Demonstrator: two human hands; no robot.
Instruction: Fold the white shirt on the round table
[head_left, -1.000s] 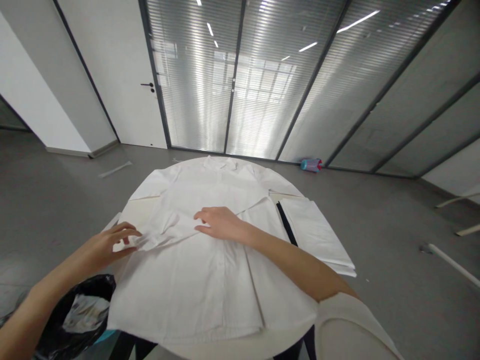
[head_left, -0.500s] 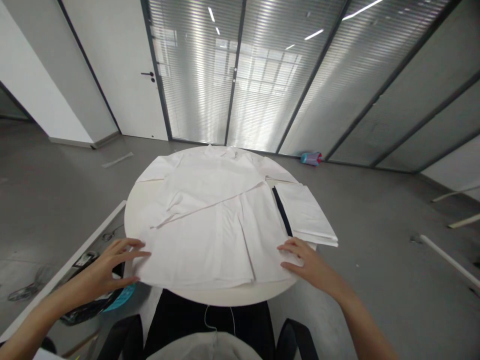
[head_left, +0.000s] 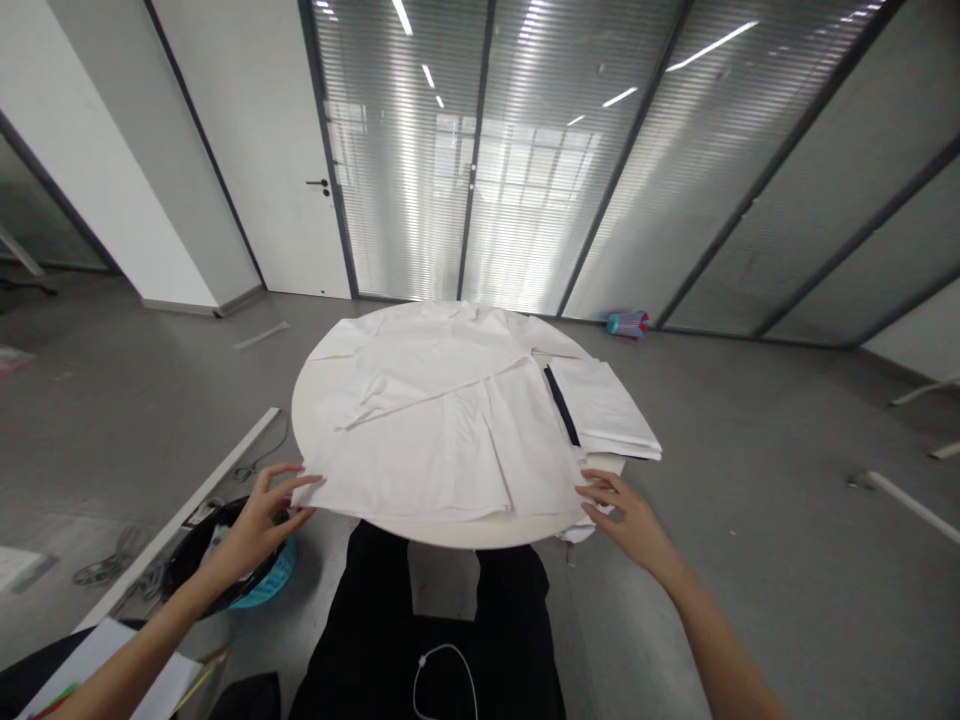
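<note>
A white shirt (head_left: 442, 440) lies spread over a round, pale table (head_left: 420, 530). Its collar is at the far edge and its hem at the near edge. One sleeve crosses the front diagonally, with creases around it. My left hand (head_left: 264, 515) touches the hem's left corner, fingers on the cloth and thumb apart below. At the right corner, my right hand (head_left: 624, 515) rests its fingertips on the edge of the shirt, fingers spread. A folded white cloth stack (head_left: 607, 405) with a black strip (head_left: 561, 405) along its left side sits to the shirt's right.
Left of the table, a blue basket (head_left: 270, 585) with a black liner stands on the floor beside a white bar (head_left: 217, 490). A bundle in blue and red (head_left: 628, 324) lies by the glass partition (head_left: 517, 230). White cloth (head_left: 577, 532) hangs below the table's right edge.
The camera view has shifted, showing more of the floor and lap. Both hands stay at the hem's corners, and the shirt's near edge appears higher in view.
</note>
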